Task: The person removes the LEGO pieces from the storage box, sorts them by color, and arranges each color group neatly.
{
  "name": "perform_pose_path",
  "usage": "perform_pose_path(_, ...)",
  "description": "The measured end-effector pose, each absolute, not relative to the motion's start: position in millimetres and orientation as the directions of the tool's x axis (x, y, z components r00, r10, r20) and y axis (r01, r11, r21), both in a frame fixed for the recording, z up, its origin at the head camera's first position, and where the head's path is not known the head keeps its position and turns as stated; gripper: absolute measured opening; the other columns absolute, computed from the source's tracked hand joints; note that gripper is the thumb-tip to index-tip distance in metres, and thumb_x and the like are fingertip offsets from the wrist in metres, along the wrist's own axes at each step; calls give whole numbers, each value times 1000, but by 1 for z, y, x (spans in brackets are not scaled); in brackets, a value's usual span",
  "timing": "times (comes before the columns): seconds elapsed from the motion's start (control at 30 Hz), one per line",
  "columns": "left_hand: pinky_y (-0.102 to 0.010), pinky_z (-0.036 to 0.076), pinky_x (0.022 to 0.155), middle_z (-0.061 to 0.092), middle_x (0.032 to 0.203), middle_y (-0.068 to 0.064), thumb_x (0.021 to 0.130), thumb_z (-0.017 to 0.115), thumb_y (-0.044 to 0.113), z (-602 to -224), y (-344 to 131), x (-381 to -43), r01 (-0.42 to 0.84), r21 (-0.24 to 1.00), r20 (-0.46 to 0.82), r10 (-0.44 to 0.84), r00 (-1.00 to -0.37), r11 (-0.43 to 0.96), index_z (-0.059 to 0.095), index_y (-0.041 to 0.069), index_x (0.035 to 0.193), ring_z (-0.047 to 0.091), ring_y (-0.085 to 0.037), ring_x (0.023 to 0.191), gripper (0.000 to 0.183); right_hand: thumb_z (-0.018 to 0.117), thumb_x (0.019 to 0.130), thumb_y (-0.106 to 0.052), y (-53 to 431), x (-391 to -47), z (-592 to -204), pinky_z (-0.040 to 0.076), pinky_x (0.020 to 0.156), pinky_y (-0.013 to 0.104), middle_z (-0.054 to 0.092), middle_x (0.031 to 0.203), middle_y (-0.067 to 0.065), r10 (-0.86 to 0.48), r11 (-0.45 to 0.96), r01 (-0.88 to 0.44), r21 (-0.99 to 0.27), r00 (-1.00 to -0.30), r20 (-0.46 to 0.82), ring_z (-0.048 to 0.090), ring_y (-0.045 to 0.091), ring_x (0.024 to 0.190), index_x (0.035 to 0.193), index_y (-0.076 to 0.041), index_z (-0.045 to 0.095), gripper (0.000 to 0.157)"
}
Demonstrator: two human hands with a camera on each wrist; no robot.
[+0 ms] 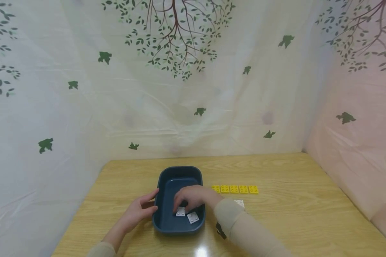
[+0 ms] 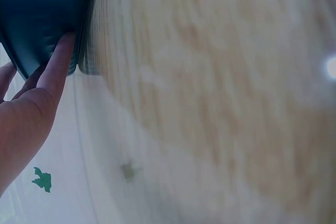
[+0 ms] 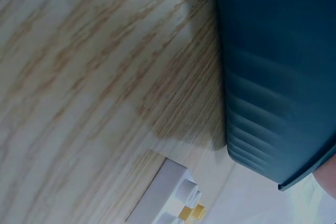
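A dark blue bin [image 1: 172, 228] stands on the table, with two white toy building blocks near its front end. My right hand [image 1: 193, 196] reaches down into the bin over its right wall. Its fingers and thumb are bent down on either side of one white block [image 1: 180, 211], pinching it. The other white block [image 1: 193, 217] lies just to the right, on the bin floor. My left hand [image 1: 136, 212] rests its fairly straight fingers against the bin's left outer wall. In the left wrist view, a fingertip [image 2: 65, 43] touches that blue wall.
To the right of the bin, several yellow blocks [image 1: 234, 189] form a row on the wooden table [image 1: 296, 200]. A third white block [image 1: 239, 203] lies in front of the row, partly behind the right sleeve. Printed cloth [image 1: 180, 117] hangs along the table's back and sides.
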State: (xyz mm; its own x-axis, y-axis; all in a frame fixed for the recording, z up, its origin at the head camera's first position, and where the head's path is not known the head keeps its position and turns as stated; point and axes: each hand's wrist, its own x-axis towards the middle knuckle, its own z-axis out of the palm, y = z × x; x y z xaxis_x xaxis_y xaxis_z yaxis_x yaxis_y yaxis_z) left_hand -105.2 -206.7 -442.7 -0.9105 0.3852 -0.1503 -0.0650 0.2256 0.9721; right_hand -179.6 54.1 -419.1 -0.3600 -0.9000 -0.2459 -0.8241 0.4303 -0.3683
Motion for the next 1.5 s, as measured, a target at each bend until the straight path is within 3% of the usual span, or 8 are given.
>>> perform_pose_path(0.87, -41, 55, 91, 28, 155, -29, 97, 63, 13, -449, -208, -129, -66, 978, -140, 388, -911, 200, 32, 7, 154, 46, -46, 130, 65, 78, 85, -27, 51, -197, -429, 45, 92, 20, 62, 114, -19, -888, 457, -856, -243, -426, -172, 55, -1, 105, 115, -37, 73, 31)
perform_pose_path(1.13, -40, 54, 93, 29, 155, -26, 97, 63, 14, -453, -208, -138, -61, 972, -147, 383, -912, 228, 33, 7, 154, 45, -46, 131, 65, 74, 90, -28, 55, -209, -437, 44, 95, 18, 61, 115, -12, -900, 416, -864, -283, -435, 4, 55, 1, 104, 121, -29, 71, 31)
perform_pose_path(1.33, -41, 54, 93, 32, 155, -25, 96, 65, 17, -455, -207, -145, -61, 968, -150, 362, -920, 245, 36, 10, 154, 47, -44, 130, 65, 76, 89, -24, 60, -215, -437, 43, 100, 21, 61, 118, -7, -841, 430, -822, -374, -515, 166, 54, 6, 110, 123, -24, 70, 34)
perform_pose_path(1.5, -40, 55, 91, 32, 154, -26, 96, 66, 17, -456, -206, -150, -49, 968, -137, 356, -924, 247, 38, 10, 153, 48, -45, 129, 64, 76, 89, -24, 65, -218, -437, 43, 100, 22, 61, 119, -4, -788, 442, -784, -436, -572, 229, 54, 9, 109, 124, -20, 70, 35)
